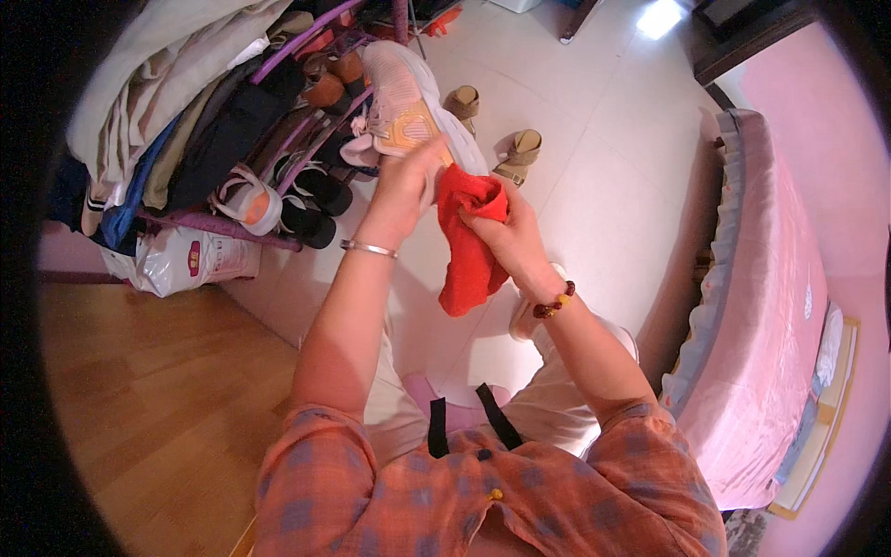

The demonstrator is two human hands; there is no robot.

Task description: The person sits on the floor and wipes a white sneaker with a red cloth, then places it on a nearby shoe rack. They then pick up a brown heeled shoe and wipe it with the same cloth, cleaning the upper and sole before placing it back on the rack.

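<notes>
My left hand (412, 182) grips a pale pink sneaker (398, 73) with a yellowish side panel and a thick white sole. The shoe is held up off the floor, its sole towards the right. In my right hand (514, 240) is a bunched red cloth (468, 261), pinched near its top while the rest hangs down. The upper end of the cloth lies close against the shoe by my left fingers. Whether it touches the shoe cannot be made out. Part of the sneaker is hidden behind my left hand.
To the left a purple metal rack (317, 150) carries several shoes, with trousers (188, 76) hanging over it. A white plastic bag (191, 261) sits beneath. Tan sandals (518, 157) stand on the tiled floor (592, 188). A pink-covered bed (759, 313) lines the right.
</notes>
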